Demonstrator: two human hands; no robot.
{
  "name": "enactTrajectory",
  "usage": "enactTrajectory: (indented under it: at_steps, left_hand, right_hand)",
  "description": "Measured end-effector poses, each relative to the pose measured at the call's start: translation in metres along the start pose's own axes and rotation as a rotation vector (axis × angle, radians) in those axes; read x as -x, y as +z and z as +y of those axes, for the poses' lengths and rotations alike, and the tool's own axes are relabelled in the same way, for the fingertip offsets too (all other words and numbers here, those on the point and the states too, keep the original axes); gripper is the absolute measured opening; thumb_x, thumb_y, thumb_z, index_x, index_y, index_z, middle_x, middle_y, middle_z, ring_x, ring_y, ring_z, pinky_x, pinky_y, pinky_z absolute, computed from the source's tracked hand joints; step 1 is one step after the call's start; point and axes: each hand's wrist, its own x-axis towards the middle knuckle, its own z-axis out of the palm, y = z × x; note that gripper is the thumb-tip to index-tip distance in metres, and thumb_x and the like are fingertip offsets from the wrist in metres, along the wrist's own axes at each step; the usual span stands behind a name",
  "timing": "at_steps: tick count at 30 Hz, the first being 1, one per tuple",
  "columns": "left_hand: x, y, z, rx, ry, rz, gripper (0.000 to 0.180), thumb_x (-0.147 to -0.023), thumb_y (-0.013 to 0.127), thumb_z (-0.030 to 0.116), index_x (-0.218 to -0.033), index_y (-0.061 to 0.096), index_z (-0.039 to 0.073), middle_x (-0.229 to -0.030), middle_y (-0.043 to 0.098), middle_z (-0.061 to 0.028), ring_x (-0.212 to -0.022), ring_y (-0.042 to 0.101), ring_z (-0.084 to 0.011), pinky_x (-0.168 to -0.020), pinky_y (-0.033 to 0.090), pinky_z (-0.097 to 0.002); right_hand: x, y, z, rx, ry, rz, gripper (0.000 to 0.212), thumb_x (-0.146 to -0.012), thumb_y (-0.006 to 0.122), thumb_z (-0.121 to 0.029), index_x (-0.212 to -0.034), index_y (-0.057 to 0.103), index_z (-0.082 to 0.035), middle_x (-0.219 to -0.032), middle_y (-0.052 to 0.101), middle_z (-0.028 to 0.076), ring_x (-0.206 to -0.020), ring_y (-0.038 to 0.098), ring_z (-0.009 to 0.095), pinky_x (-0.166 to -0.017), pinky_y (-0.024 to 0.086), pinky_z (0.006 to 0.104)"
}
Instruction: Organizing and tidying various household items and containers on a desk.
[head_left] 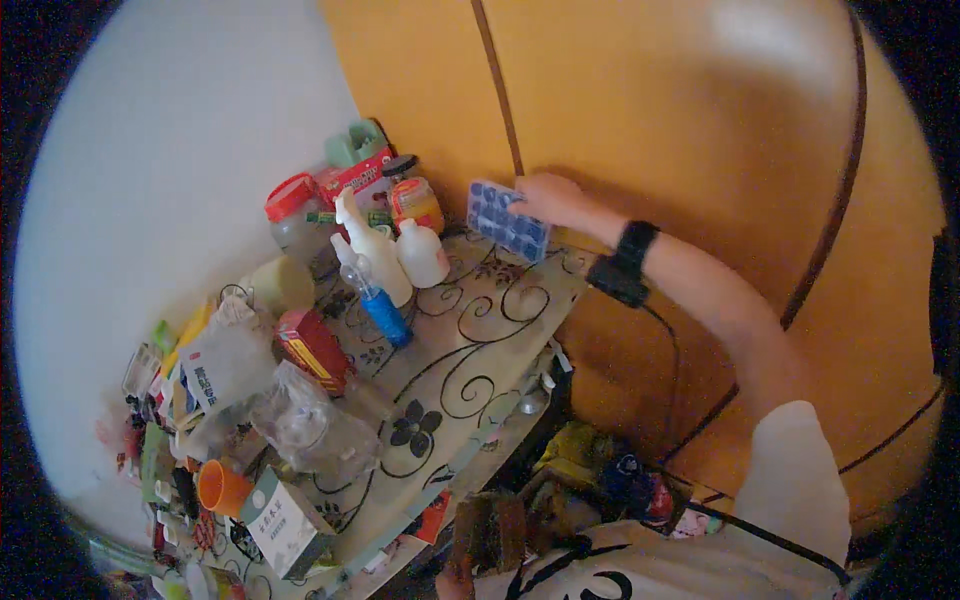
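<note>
At the far right end of the table, my right hand point(553, 203) grips the upper right edge of a flat, clear-and-blue compartment tray point(505, 222) with rows of dark blue cells. The tray is tilted upright, its lower edge at or just over the tabletop, close to the orange panel. A black band and device sit on my right wrist. Part of my left hand point(456, 580) shows at the lower edge beside a dark brown object point(490, 530); shadow hides its fingers. Left of the tray stand a white round-shouldered bottle point(422, 255) and an orange-yellow jar point(415, 205) with a black lid.
On the patterned table point(455, 345) stand a white pump bottle point(375, 255), a blue spray bottle point(385, 318), a red box point(312, 350), plastic bags point(310, 425), an orange cup point(222, 488) and a white-green box point(285, 530). Clutter lines the wall. An orange panel point(660, 120) rises behind.
</note>
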Motion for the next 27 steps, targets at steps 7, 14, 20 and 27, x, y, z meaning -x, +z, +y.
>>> enactTrajectory:
  at_steps: [7,14,20,27]
  left_hand:
    - [0.007,0.002,-0.016,-0.230,-0.011,-0.062,0.034,-0.099,0.050,0.019,-0.123,0.056,-0.005,-0.079,0.061,-0.0123,-0.055,0.047,-0.0207,-0.050,0.041,-0.0286]
    - [0.010,-0.005,0.007,0.034,-0.645,-0.229,0.037,-0.100,0.047,0.020,-0.127,0.054,-0.004,-0.092,0.067,-0.0163,-0.057,0.050,-0.0178,-0.051,0.038,-0.0274]
    - [-0.003,0.002,0.013,0.034,-0.460,-0.157,0.037,-0.099,0.047,0.019,-0.127,0.055,-0.003,-0.105,0.066,-0.0215,-0.071,0.061,-0.0242,-0.060,0.044,-0.0290]
    - [0.004,0.016,-0.005,0.187,-0.416,-0.025,0.036,-0.099,0.048,0.019,-0.126,0.056,-0.003,-0.105,0.066,-0.0220,-0.074,0.062,-0.0275,-0.062,0.046,-0.0292]
  right_hand:
    - [-0.075,0.083,-0.014,0.073,0.008,0.299,0.027,-0.078,0.070,-0.027,-0.084,0.068,-0.001,-0.080,0.067,0.021,-0.075,0.066,0.037,-0.061,0.052,0.0479]
    - [-0.090,0.102,-0.023,0.057,0.087,0.379,0.023,-0.082,0.062,-0.021,-0.096,0.064,-0.003,-0.088,0.065,0.019,-0.073,0.067,0.037,-0.065,0.056,0.0449]
    - [-0.072,0.101,-0.015,0.324,-0.310,0.572,0.022,-0.087,0.052,-0.017,-0.103,0.060,-0.005,-0.106,0.056,0.016,-0.096,0.060,0.032,-0.063,0.057,0.0400]
    - [-0.057,0.103,-0.055,-0.215,-0.297,0.355,0.059,-0.077,0.074,-0.034,-0.122,0.051,-0.003,-0.116,0.053,0.018,-0.112,0.051,0.036,-0.098,0.043,0.0420]
